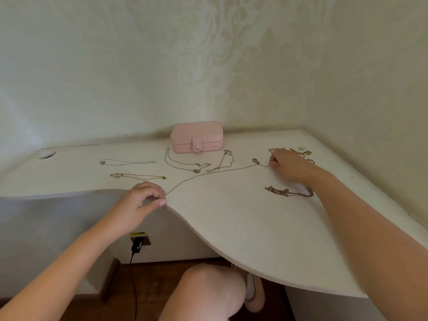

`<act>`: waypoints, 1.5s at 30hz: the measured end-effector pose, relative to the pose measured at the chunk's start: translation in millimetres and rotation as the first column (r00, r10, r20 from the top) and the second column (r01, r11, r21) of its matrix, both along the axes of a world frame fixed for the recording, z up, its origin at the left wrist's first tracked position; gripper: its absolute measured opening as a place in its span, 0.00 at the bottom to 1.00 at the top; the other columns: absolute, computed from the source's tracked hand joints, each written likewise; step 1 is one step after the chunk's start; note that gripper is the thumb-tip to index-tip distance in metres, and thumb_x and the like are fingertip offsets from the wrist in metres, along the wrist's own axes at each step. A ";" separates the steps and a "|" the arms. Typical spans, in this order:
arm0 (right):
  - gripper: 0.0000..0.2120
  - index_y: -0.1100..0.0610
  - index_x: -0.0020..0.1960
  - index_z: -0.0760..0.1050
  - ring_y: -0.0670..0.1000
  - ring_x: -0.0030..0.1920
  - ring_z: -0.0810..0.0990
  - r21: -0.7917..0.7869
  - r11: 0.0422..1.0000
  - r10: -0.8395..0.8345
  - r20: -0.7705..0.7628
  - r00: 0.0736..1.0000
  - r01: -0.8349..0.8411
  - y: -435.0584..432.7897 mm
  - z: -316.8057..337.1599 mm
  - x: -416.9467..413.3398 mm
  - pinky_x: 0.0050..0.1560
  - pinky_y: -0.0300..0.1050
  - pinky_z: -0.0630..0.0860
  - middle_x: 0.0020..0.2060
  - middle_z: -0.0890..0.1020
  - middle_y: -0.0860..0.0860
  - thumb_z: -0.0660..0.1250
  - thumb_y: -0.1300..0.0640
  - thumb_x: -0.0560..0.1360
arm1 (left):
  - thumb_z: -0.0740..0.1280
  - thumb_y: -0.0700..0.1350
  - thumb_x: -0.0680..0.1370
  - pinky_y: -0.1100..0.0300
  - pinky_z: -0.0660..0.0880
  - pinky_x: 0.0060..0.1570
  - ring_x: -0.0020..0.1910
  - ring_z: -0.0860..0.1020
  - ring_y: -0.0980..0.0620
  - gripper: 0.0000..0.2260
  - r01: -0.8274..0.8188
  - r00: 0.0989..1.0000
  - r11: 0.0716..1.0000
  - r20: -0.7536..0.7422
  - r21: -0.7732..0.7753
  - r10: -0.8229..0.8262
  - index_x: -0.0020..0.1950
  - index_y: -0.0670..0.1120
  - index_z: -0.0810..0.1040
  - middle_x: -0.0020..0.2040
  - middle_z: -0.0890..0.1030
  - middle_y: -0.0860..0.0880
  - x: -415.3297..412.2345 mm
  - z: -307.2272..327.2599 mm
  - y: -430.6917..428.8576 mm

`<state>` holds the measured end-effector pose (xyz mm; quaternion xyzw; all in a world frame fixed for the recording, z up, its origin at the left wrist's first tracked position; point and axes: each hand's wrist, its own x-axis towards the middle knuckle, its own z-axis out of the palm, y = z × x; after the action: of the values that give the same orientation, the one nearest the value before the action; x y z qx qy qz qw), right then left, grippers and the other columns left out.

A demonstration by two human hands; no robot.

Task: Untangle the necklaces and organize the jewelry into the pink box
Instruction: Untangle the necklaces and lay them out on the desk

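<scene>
Pink box (pixel 196 137) shut on desk (pixel 231 216), necklaces beside it

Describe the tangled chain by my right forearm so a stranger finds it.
Start on the white desk, right side. Nearer the front edge than the right hand lies a reddish chain. Unlike the pale chains laid out near the pink box, it is bunched in a tangle.

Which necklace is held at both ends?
The long thin chain stretched diagonally between the left hand and right hand; the others lie loose on the desk.
</scene>
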<state>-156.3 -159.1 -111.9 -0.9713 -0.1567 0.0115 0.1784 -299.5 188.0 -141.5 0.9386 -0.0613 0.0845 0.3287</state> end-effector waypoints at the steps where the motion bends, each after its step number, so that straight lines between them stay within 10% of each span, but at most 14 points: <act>1: 0.08 0.58 0.43 0.69 0.50 0.41 0.71 0.114 0.993 0.006 -0.030 1.000 -0.002 -1.5 2.4 -3.1 0.36 0.38 0.65 0.39 0.74 0.49 0.54 0.62 0.80 | 0.66 0.44 0.77 0.77 0.65 0.51 0.52 0.75 0.66 0.04 0.000 1.000 0.998 -0.018 -0.065 -0.001 0.46 0.49 0.80 0.52 0.79 0.56 -1.1 -0.5 -3.8; 4: 0.07 0.56 0.46 0.69 0.46 0.46 0.76 0.385 0.923 0.048 -0.093 0.995 -0.009 -4.6 8.8 -8.9 0.41 0.39 0.68 0.44 0.80 0.49 0.55 0.59 0.81 | 0.62 0.45 0.79 0.66 0.68 0.61 0.56 0.77 0.61 0.07 -0.068 0.998 0.882 -0.025 -0.466 0.064 0.52 0.47 0.79 0.54 0.81 0.55 1.1 9.5 -20.2; 7: 0.07 0.57 0.45 0.70 0.49 0.46 0.80 0.572 0.820 0.123 -0.127 0.984 -0.029 -3.5 13.9 -8.9 0.52 0.45 0.75 0.39 0.79 0.50 0.56 0.60 0.81 | 0.59 0.41 0.79 0.55 0.75 0.60 0.53 0.81 0.50 0.07 0.012 0.999 0.493 0.036 -0.870 0.040 0.45 0.41 0.75 0.45 0.83 0.48 15.4 33.6 -38.8; 12: 0.07 0.58 0.45 0.72 0.45 0.29 0.70 0.766 0.636 0.227 -0.071 0.971 -0.092 1.8 29.0 -17.5 0.35 0.35 0.73 0.34 0.73 0.52 0.58 0.65 0.79 | 0.58 0.40 0.80 0.61 0.81 0.41 0.31 0.78 0.54 0.09 0.103 0.995 0.083 0.103 -0.991 0.002 0.40 0.43 0.70 0.30 0.77 0.50 51.4 64.3 -79.9; 17: 0.09 0.57 0.46 0.75 0.44 0.32 0.71 0.770 0.609 0.349 -0.044 0.936 -0.191 5.7 35.8 -24.4 0.31 0.35 0.67 0.36 0.80 0.51 0.61 0.68 0.78 | 0.56 0.41 0.82 0.69 0.54 0.18 0.21 0.60 0.59 0.11 -0.050 0.998 0.309 -0.062 -0.950 -0.027 0.39 0.47 0.67 0.29 0.69 0.53 76.0 69.9 -134.3; 24: 0.04 0.60 0.46 0.77 0.41 0.32 0.73 0.675 0.693 0.332 0.012 0.943 -0.253 12.2 38.9 -31.5 0.33 0.30 0.66 0.35 0.82 0.50 0.66 0.67 0.75 | 0.57 0.44 0.82 0.67 0.59 0.23 0.24 0.62 0.57 0.10 -0.003 0.957 0.792 -0.231 -0.611 -0.175 0.43 0.44 0.73 0.28 0.75 0.52 105.4 56.4 -178.8; 34: 0.08 0.53 0.48 0.83 0.44 0.34 0.79 0.241 0.965 0.120 -0.056 0.991 -0.103 -9.5 37.2 -21.7 0.37 0.36 0.75 0.37 0.83 0.47 0.65 0.60 0.76 | 0.58 0.47 0.82 0.68 0.59 0.22 0.21 0.62 0.59 0.10 -0.050 0.984 0.799 -0.167 -0.599 -0.063 0.41 0.48 0.69 0.28 0.67 0.53 126.3 28.3 -173.5; 45: 0.09 0.55 0.51 0.82 0.47 0.42 0.83 0.587 0.809 0.164 -0.169 0.972 -0.034 -7.3 34.3 -16.9 0.41 0.36 0.80 0.42 0.86 0.51 0.73 0.60 0.71 | 0.59 0.47 0.81 0.65 0.62 0.28 0.22 0.67 0.62 0.06 0.152 0.987 0.861 0.022 -0.485 -0.162 0.47 0.49 0.71 0.24 0.69 0.57 120.3 22.4 -169.6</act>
<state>-173.2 -166.4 -77.6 -0.8542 -0.1835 0.0759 0.4804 -179.2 18.3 -119.1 0.8189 -0.1108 0.0609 0.5598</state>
